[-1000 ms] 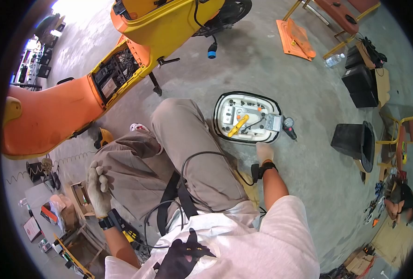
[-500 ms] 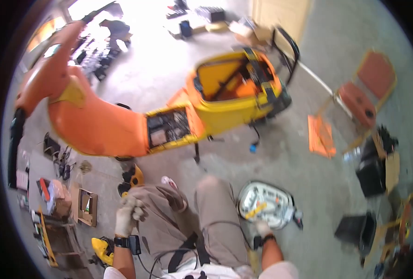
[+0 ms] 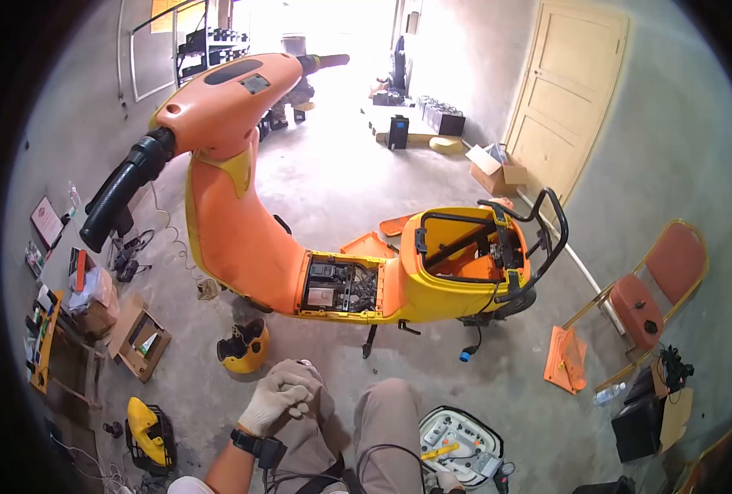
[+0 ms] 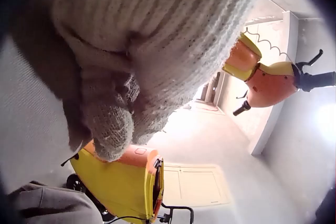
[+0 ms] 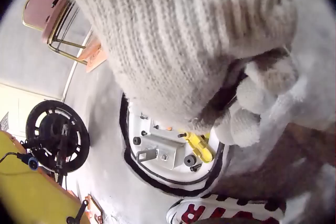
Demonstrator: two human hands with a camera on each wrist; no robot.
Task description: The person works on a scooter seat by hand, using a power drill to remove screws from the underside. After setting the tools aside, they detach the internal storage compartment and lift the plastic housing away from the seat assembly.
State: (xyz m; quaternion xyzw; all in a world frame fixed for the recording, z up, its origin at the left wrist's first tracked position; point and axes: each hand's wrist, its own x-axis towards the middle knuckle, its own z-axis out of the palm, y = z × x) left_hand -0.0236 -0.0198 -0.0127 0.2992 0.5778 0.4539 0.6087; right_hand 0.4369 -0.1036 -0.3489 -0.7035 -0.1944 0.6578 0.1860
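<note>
My left hand point(image 3: 279, 401), in a knitted glove, lies over my left knee with fingers loosely curled and nothing visible in them. The gloved right hand point(image 5: 194, 50) hangs beside a white oval shell point(image 3: 483, 436) with a black rim on the floor. Its fingers are loosely curled too, with no object showing in them; part of the palm is hidden. Inside the shell are a yellow-handled tool point(image 5: 199, 148), a metal bracket point(image 5: 163, 153) and small dark fittings. Ahead stands an orange and yellow scooter point(image 3: 345, 317), its floorboard compartment point(image 3: 341, 284) and seat opening uncovered.
A yellow helmet point(image 3: 245, 347) sits on the floor before my left knee. Further left are a cardboard box point(image 3: 139, 342) and a yellow and black part point(image 3: 148, 432). On the right stand a folding chair point(image 3: 650, 305), an orange panel point(image 3: 565, 362) and a water bottle point(image 3: 609, 393).
The head view has swung upward, bringing the whole scooter and the doorway into sight. My left hand has shifted inward over the knee. The right hand stays beside the white shell.
</note>
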